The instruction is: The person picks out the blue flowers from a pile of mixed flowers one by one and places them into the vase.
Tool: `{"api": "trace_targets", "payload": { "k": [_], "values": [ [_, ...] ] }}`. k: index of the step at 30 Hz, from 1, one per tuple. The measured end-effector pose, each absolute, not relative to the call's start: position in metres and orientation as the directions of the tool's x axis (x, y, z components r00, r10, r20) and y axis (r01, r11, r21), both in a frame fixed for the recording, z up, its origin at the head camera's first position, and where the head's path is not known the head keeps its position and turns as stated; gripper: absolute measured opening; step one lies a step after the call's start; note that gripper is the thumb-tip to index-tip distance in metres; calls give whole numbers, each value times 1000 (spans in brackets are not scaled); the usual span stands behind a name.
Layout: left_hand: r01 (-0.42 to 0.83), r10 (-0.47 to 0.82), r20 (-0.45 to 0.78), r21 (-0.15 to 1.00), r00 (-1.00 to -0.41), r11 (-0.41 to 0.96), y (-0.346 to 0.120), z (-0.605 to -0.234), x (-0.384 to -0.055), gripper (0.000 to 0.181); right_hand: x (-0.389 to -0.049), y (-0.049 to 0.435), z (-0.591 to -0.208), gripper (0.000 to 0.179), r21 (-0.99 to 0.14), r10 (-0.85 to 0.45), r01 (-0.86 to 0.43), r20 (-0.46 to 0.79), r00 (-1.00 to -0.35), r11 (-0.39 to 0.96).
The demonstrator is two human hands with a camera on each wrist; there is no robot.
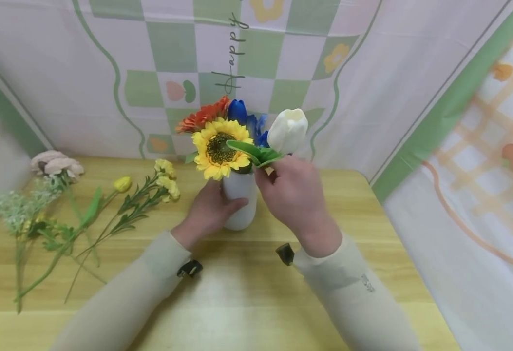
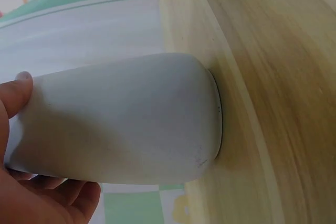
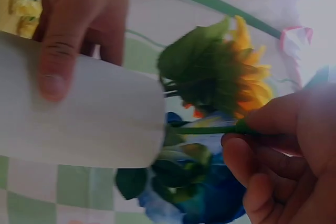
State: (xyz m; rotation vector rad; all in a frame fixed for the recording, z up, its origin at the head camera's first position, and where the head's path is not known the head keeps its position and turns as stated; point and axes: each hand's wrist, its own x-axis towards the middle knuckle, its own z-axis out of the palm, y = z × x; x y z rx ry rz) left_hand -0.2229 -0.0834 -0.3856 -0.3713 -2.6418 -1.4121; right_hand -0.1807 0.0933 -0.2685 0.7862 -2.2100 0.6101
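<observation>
Just right of the frame's centre, a white tulip point(image 1: 288, 130), its stem point(image 3: 205, 130) pinched by the right grip point(image 1: 294, 197); left grip point(image 1: 210, 207) clasping the vase point(image 1: 243, 214). Tulip presumably light, flexible; best held by the stem.

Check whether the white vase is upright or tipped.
Upright: the left wrist view shows the white vase standing base-down on the wooden table, the left hand gripping its side.
</observation>
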Motion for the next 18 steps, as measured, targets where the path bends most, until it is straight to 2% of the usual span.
{"api": "trace_targets", "payload": {
  "k": [3, 6, 9, 11, 18],
  "values": [
    [270, 159, 219, 804, -963, 529, -84, -385, -223, 76, -186, 90, -275, 9, -193, -322, -634, 730, -603, 749],
    [275, 161, 223, 802, -962, 530, -84, -384, -222, 75, -190, 86, -283, 16, -196, -294, -585, 714, -636, 787],
    [269, 158, 218, 803, -963, 532, -84, -384, -222, 74, -195, 84, -291, 21, -190, -280, -559, 709, -647, 807],
    [262, 153, 213, 804, -965, 533, -83, -384, -222, 75, -198, 83, -295, 17, -205, -265, -548, 707, -656, 811],
    [258, 149, 211, 818, -966, 514, -83, -385, -222, 77, -206, 82, -302, 19, -363, -166, -489, 644, -747, 793]
  ]
}}
